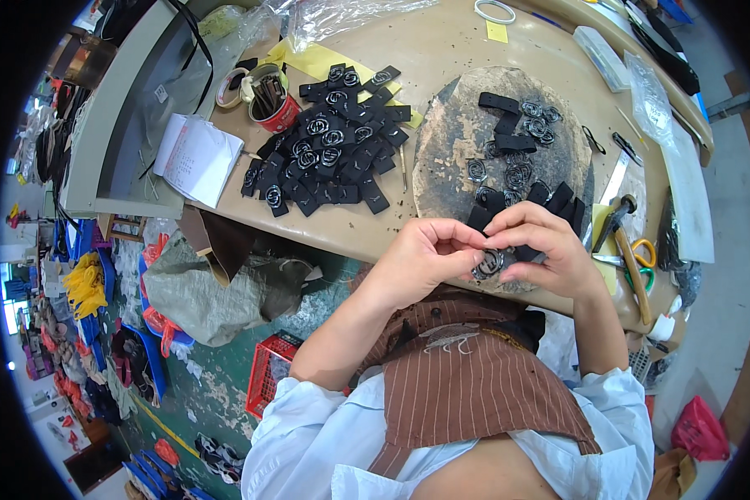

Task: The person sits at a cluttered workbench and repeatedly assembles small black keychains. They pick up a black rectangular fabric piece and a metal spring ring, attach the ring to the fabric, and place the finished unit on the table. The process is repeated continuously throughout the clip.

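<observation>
Close to the table's front edge, my left hand (pixel 433 254) and my right hand (pixel 542 242) meet with fingers pinched around a dark metal buckle (pixel 489 263). A black strap piece seems to be at the fingers too, partly hidden by them. Just beyond my hands lies a worn round board (pixel 446 137). On it are loose metal buckles (pixel 518 175) and folded black strap pieces (pixel 515 142). To the left, a big heap of black straps fitted with buckles (pixel 329 137) covers part of the table.
A red tin (pixel 277 107) of small pieces stands behind the heap, near a white notepad (pixel 198 158). At right lie a hammer (pixel 629 250), scissors (pixel 644 254) and a clear plastic box (pixel 602 58). A red crate (pixel 271 375) sits on the floor below.
</observation>
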The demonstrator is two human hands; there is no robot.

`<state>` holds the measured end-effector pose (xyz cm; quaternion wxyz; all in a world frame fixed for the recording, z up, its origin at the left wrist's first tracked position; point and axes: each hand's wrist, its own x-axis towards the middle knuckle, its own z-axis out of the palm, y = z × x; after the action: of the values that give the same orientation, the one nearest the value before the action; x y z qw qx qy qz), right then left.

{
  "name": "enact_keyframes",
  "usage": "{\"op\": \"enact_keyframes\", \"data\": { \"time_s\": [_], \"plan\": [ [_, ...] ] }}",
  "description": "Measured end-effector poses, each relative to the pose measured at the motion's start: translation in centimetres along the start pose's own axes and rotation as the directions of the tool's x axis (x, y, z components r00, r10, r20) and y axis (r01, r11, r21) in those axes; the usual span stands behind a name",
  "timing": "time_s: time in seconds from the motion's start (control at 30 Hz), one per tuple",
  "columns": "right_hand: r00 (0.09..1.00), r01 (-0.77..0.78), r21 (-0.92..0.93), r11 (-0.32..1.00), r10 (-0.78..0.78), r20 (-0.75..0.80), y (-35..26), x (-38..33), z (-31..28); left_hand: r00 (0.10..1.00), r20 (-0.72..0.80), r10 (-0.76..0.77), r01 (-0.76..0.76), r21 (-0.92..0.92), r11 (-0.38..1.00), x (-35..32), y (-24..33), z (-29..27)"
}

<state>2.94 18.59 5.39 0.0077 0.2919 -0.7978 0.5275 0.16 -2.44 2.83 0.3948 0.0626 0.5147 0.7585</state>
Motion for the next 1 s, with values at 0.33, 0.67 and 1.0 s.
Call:
{"op": "enact_keyframes", "data": {
  "time_s": [0.33, 0.67, 1.0],
  "plan": [
    [0.993, -0.017, 0.038, 0.999, 0.022, -0.115, 0.2, -3.2, 2.2, 0.999, -0.004, 0.043, -0.040, 0.306, 0.951, -1.9, -1.5, 1.3],
    [0.879, 0.025, 0.579, 0.815, 0.258, -0.401, 0.5, -7.8, 0.5, 0.871, -0.180, 0.457, -0.026, 0.912, 0.409, 3.8, -2.8, 1.3],
    [0.931, -0.062, 0.176, 0.982, 0.121, -0.344, -0.4, -4.4, 2.2, 0.953, -0.173, 0.247, -0.209, 0.210, 0.955, 1.7, -0.8, 1.2]
  ]
}}
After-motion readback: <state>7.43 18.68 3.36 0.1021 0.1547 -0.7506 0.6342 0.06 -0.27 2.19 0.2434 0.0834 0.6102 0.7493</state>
